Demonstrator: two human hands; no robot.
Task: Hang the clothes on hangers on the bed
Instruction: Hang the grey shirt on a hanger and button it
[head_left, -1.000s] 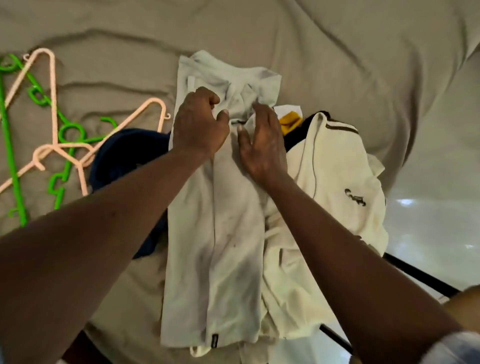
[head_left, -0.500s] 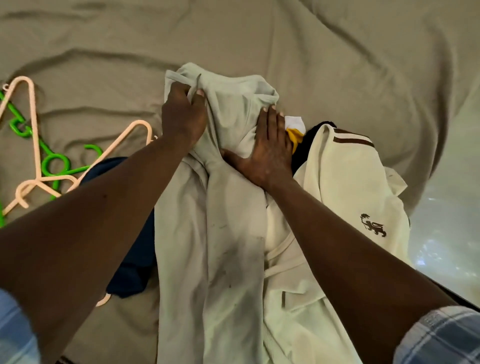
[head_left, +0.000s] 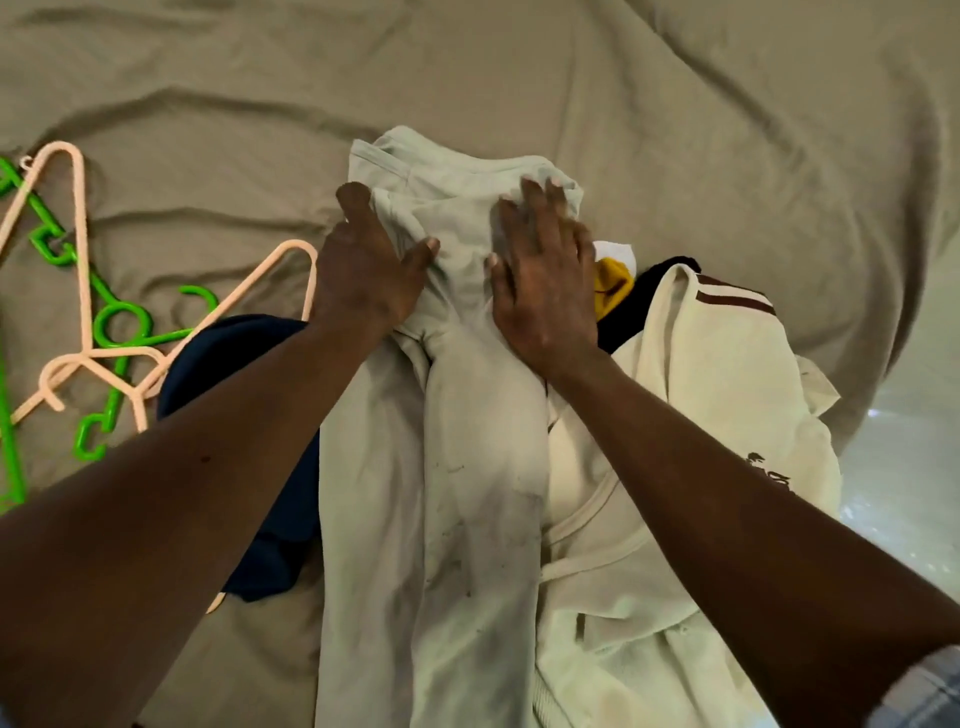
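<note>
Mid-frame on the bed (head_left: 675, 104), the shirt (head_left: 467, 493) is being smoothed. Right hand (head_left: 543, 291) presses it flat. Left hand (head_left: 363, 275) has fingers under a fold, grip unclear. Next, probably, fetch a hanger (head_left: 81, 249) from middle left.

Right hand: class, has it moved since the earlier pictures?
Yes. The right hand slid away from the person, its fingertips now past the yellow garment.
</note>
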